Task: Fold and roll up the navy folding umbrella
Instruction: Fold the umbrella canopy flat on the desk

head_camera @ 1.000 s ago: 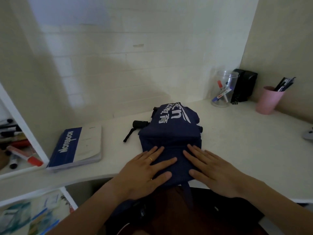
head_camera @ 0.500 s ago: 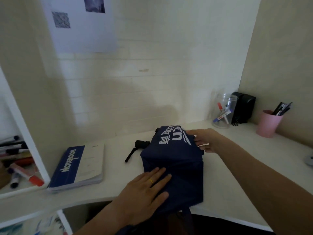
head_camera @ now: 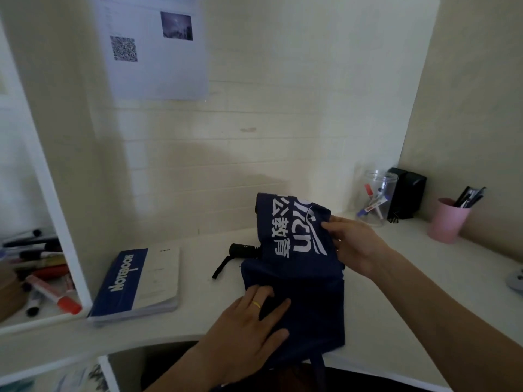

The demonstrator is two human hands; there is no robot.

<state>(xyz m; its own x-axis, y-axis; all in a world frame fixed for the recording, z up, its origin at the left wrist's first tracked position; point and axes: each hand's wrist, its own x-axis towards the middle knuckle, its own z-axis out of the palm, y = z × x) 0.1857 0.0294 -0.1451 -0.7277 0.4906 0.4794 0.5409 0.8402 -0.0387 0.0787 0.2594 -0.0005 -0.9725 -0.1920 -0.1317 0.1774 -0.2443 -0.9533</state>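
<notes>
The navy umbrella [head_camera: 294, 281] lies on the white desk [head_camera: 424, 292], near the front edge, and its cloth hangs a little over that edge. The left hand [head_camera: 249, 329] lies flat on the near part of the cloth, fingers straight, and it wears a gold ring [head_camera: 256, 304]. The right hand [head_camera: 353, 244] pinches the far flap with the white letters and lifts it up. The black handle [head_camera: 243, 249] pokes out to the left. A blue notebook [head_camera: 138, 281] lies near the left edge.

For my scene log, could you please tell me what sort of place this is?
Probably a study desk in a home or dorm: a notebook, a pink pen cup and a jar of markers.
</notes>
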